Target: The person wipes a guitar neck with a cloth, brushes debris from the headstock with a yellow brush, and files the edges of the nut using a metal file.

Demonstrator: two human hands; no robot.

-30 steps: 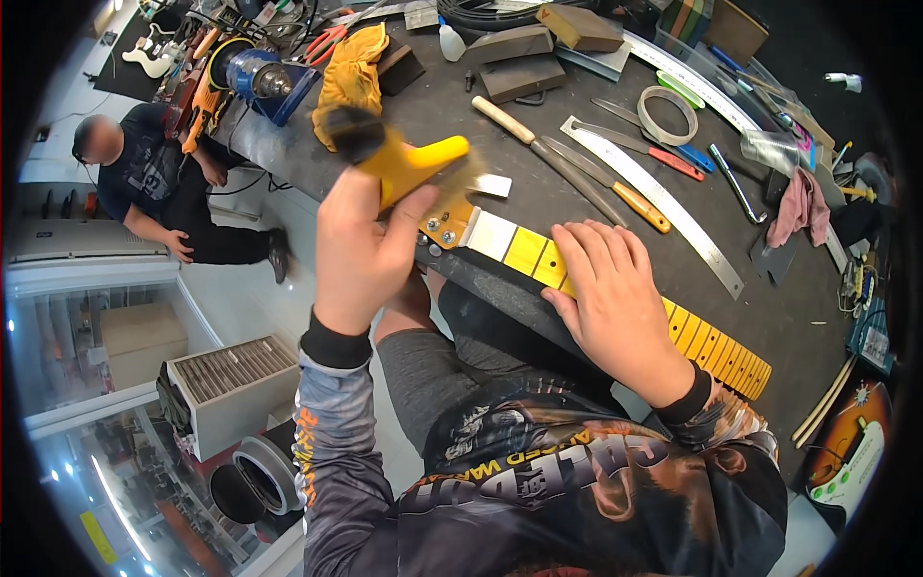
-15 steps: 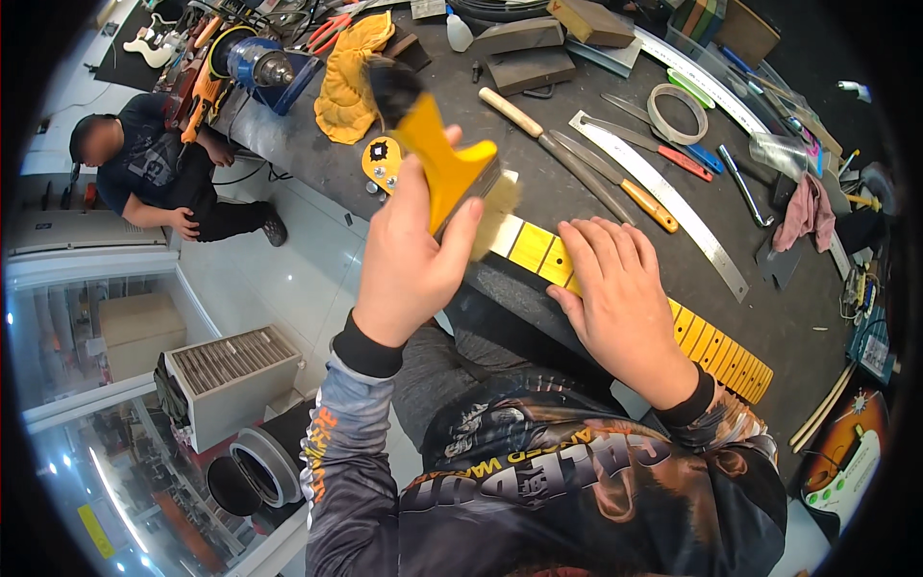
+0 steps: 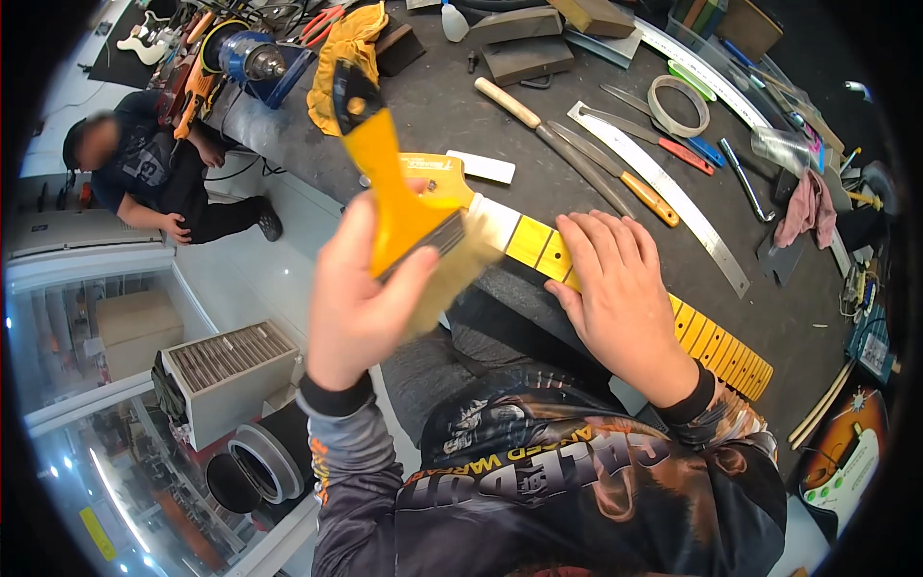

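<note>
A wide paint brush with a yellow handle, black tip and pale bristles is gripped in my left hand. Its bristles hang to the near side of a guitar neck, close to the nut end and apparently clear of the fretboard. Over the middle of that neck lies my right hand, thumb on the near edge and fingers across the top, holding it. The yellow headstock is partly hidden behind the brush. Beyond it lies a small white strip.
Files, knives, a curved metal ruler and a tape roll lie on the dark bench. Sanding blocks and a yellow glove sit farther back. A seated person is at left; a sunburst guitar body stands lower right.
My left hand has swung the brush left and toward me, off the nut end, uncovering the headstock and white strip. My right hand stays on the neck.
</note>
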